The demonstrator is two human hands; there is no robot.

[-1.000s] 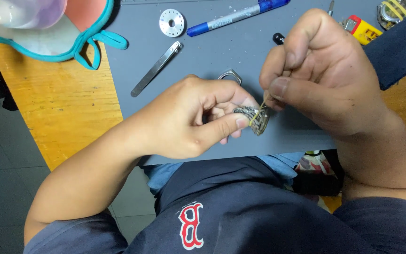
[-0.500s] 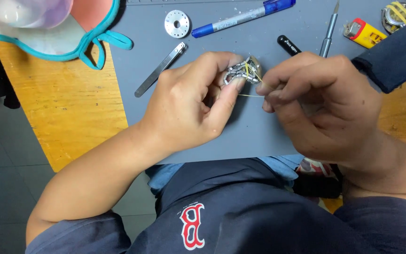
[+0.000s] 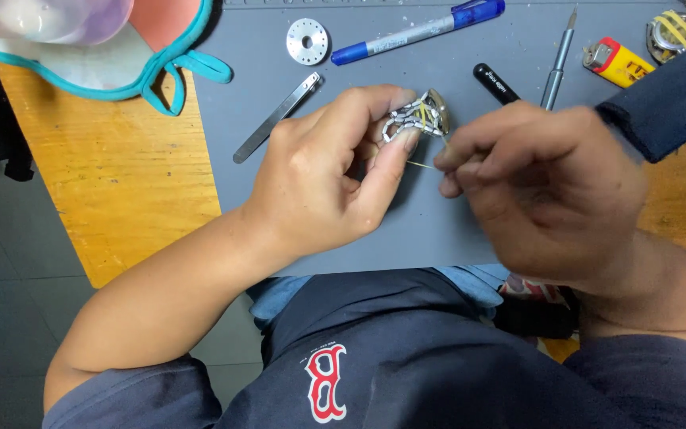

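Over the grey mat's middle, the left hand [image 3: 319, 183] now grips a banded wristwatch [image 3: 417, 119], raised from nearer the counter's front edge; the right hand [image 3: 541, 183] pinches a thin yellow band [image 3: 422, 165].

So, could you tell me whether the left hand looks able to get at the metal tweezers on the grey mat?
Probably not right away: the tweezers lie unobstructed beside the left hand, but it is pinching a metal watch.

bare grey mat [image 3: 478, 230] below hands, tweezers [image 3: 275, 119], marker [image 3: 418, 32], screwdriver [image 3: 557, 59] crowding above
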